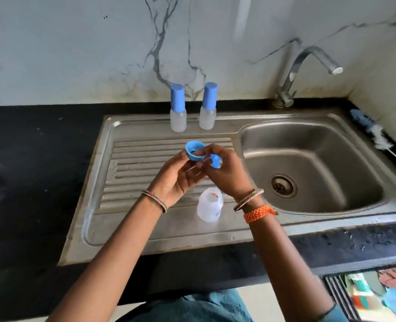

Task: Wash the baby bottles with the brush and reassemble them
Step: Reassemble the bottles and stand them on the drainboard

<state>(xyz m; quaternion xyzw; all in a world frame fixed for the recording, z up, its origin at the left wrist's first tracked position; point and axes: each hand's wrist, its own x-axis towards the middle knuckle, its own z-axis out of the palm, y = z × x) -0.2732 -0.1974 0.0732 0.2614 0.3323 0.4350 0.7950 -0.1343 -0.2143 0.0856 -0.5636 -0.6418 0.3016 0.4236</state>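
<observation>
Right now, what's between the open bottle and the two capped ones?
Head view: both hands, left and right, holding a blue ring over the ribbed drainboard.

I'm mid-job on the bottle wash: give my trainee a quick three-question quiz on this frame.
1. True or false: the brush lies inside the sink basin.
2. How many capped bottles stand at the back of the drainboard?
3. The blue ring is held by: A) left hand B) right hand C) neither.

Key: 1 false, it lies on the counter to the right of the sink; 2 two; 3 A.
</observation>
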